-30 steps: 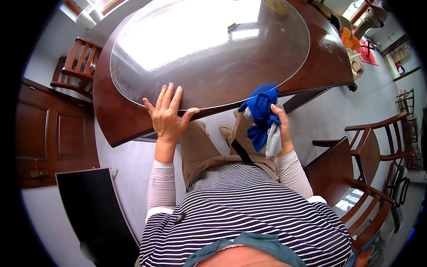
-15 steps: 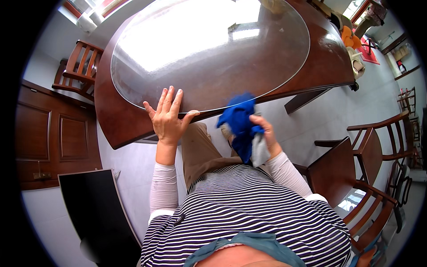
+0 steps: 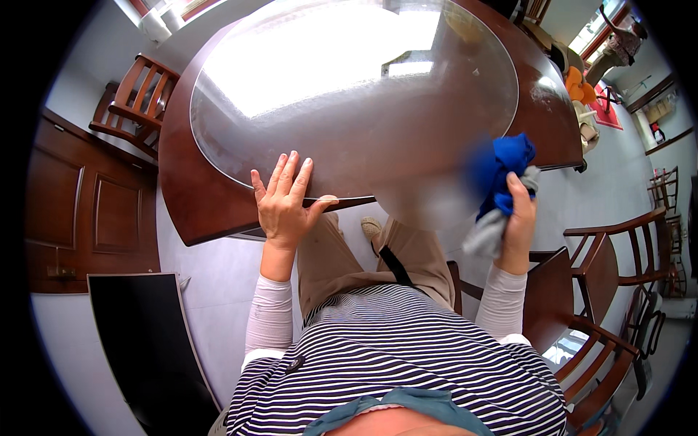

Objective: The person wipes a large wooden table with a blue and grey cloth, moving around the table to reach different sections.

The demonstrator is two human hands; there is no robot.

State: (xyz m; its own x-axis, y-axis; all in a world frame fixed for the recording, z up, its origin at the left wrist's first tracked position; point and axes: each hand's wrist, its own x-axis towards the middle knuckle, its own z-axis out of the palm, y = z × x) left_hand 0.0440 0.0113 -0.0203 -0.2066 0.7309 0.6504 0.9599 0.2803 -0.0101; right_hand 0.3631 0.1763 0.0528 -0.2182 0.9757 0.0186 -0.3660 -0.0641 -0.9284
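My left hand [image 3: 284,211] lies with spread fingers on the near edge of a round glass top [image 3: 349,149], which rests on a dark reddish-brown wooden table [image 3: 185,196]. Off to the right, my right hand [image 3: 519,225] is closed round a bunched blue cloth [image 3: 511,161] and a grey cloth [image 3: 485,237]. Both cloths hang by the table's near right edge. Part of the blue cloth is smeared by motion, and a pale blur covers the glass edge left of it. Whether the cloth touches the table I cannot tell.
Wooden chairs [image 3: 545,298] stand close on my right, and more chairs [image 3: 142,91] at the far left. A black flat panel [image 3: 149,349] is at my lower left, below a wooden door [image 3: 94,211]. An orange fan-shaped object [image 3: 578,86] is beyond the table's right side.
My right hand has swung to the right and slightly up with the blue and grey cloths. My left hand stays on the glass edge. The view has shifted a little.
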